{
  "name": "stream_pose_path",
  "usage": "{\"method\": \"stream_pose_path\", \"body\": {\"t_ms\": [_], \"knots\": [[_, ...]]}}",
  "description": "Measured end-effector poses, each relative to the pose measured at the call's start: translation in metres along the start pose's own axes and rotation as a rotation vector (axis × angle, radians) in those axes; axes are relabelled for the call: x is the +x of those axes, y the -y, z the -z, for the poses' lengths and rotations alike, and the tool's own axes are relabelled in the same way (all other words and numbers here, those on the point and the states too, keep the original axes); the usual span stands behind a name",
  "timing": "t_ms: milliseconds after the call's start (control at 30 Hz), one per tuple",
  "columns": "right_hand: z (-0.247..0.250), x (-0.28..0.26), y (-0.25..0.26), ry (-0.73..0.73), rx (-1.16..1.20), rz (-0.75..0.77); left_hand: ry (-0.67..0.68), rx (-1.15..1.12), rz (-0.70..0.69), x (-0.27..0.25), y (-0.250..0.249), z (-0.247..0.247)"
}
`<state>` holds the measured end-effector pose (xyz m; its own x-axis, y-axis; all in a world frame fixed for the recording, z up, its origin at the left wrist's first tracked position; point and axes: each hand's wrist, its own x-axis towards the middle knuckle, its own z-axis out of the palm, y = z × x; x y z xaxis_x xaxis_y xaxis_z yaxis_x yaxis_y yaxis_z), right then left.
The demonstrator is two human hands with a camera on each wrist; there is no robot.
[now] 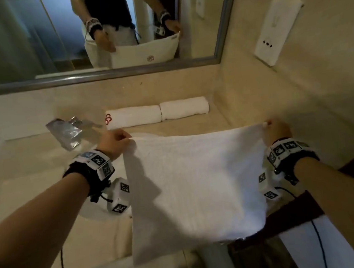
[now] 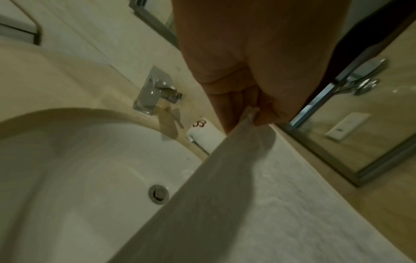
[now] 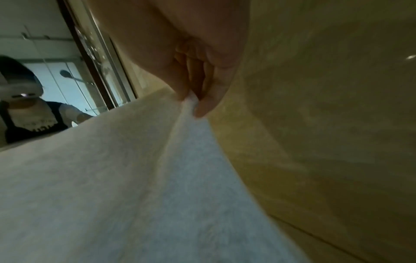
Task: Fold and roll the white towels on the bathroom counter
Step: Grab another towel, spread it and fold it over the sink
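A white towel (image 1: 197,186) hangs spread out above the beige counter (image 1: 32,172), held up by its two top corners. My left hand (image 1: 117,141) pinches the left corner, seen close in the left wrist view as my left hand (image 2: 252,113) gripping the towel (image 2: 258,204). My right hand (image 1: 274,129) pinches the right corner; the right wrist view shows my right hand (image 3: 193,99) with the towel (image 3: 135,178) draping down from it. Two rolled white towels lie against the back wall: one with a red logo (image 1: 133,116) and a plain one (image 1: 184,108).
A chrome faucet (image 1: 65,133) stands at the left over the white sink basin (image 2: 78,169) with its drain (image 2: 158,194). A mirror (image 1: 93,28) runs along the back. The right wall carries a white socket plate (image 1: 274,32). Dark cabinet wood (image 1: 311,202) shows below right.
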<state>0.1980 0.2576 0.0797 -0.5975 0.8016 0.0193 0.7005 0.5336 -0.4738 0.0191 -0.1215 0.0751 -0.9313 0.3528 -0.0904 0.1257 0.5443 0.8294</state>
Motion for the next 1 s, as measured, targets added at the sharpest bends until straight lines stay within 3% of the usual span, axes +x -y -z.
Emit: {"method": "stream_pose_path", "body": {"t_ms": [167,367,500,767,1000], "knots": [[-0.059,0.055,-0.008,0.116,-0.111,0.029,-0.016,0.26,0.149,0.049,0.033,-0.042],[-0.127,0.098,0.0,0.364,-0.318,0.178,0.002,0.352,0.402,0.101,0.077,-0.087],[-0.152,0.125,0.003,0.404,-0.407,0.202,-0.004,0.357,0.521,0.117,0.103,-0.108],[-0.167,0.135,-0.004,0.366,-0.285,0.266,-0.044,0.394,0.565,0.119,0.11,-0.121],[-0.124,0.087,-0.023,0.382,-0.313,0.23,-0.058,0.424,0.553,0.077,0.09,-0.102]]}}
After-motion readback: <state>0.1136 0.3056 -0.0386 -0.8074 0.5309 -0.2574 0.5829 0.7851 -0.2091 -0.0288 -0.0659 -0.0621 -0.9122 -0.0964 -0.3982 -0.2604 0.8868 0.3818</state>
